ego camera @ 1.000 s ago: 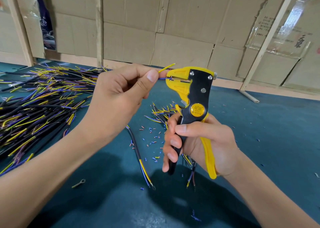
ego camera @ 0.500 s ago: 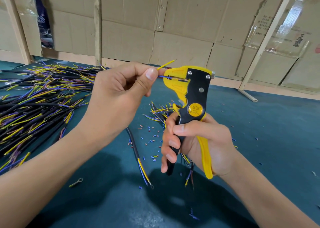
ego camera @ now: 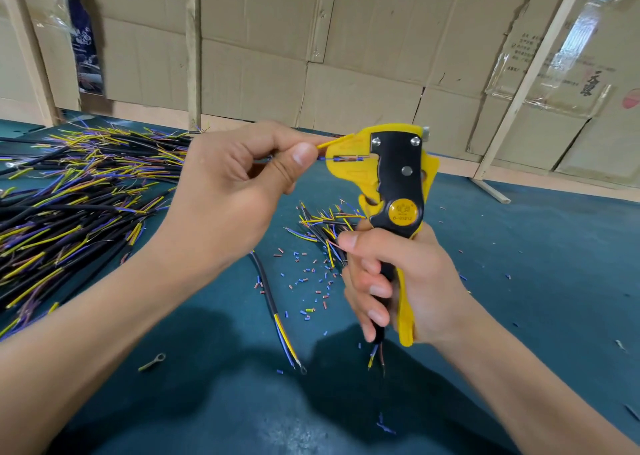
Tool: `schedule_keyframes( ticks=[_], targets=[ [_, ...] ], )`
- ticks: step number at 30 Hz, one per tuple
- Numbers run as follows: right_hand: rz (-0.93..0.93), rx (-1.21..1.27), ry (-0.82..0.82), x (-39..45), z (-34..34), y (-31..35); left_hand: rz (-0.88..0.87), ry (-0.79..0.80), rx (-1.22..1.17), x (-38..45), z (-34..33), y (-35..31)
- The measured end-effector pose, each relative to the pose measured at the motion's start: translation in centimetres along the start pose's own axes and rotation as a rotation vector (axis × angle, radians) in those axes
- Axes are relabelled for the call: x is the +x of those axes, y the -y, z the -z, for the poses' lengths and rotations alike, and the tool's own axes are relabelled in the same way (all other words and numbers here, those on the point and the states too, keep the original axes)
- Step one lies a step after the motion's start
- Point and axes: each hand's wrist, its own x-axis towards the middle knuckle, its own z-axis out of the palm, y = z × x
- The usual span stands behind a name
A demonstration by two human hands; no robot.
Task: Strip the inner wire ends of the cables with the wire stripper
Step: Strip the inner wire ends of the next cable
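My right hand (ego camera: 398,281) grips the handles of a yellow and black wire stripper (ego camera: 394,184), held upright above the table. My left hand (ego camera: 235,191) pinches a black cable (ego camera: 268,292) whose thin blue inner wire (ego camera: 327,158) lies in the stripper's jaws, with bare copper showing there. A yellow inner wire (ego camera: 332,142) sticks out above the jaws. The cable's far end hangs down to the green table (ego camera: 519,264).
A big heap of black cables (ego camera: 69,205) with yellow, blue and purple ends lies at the left. A smaller bunch (ego camera: 325,222) sits behind the stripper. Several cut insulation bits (ego camera: 304,281) litter the middle. A ring terminal (ego camera: 152,361) lies near. Cardboard walls stand behind.
The stripper handles have been squeezed closer together, and the blue wire in the jaws now shows bare copper. Both hands sit slightly lower in the view.
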Motion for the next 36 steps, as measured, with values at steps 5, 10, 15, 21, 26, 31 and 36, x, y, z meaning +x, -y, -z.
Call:
schedule_keyframes(
  ticks=[5,10,15,21,26,31,36],
  targets=[
    [-0.054,0.014,0.018,0.0,0.5,0.2,0.059,0.073,-0.026,0.1,0.5,0.1],
    [-0.046,0.040,0.105,0.2,0.7,0.3,0.018,0.166,-0.004,0.1,1.0,-0.1],
    [-0.003,0.059,0.170,0.5,0.8,-0.4,0.053,0.052,0.046,0.2,0.8,0.4],
    [-0.005,0.153,0.160,0.7,0.9,-0.6,0.172,-0.004,-0.033,0.2,0.6,0.5],
    [-0.020,0.139,0.181,0.6,1.0,-0.6,0.251,-0.001,-0.158,0.1,0.2,0.0],
    [-0.035,0.142,0.224,0.5,1.0,-0.5,0.290,-0.006,-0.229,0.1,-0.1,0.0],
    [-0.035,0.119,0.238,0.4,1.0,-0.3,0.324,-0.038,-0.291,0.2,-0.1,0.0]
  ],
)
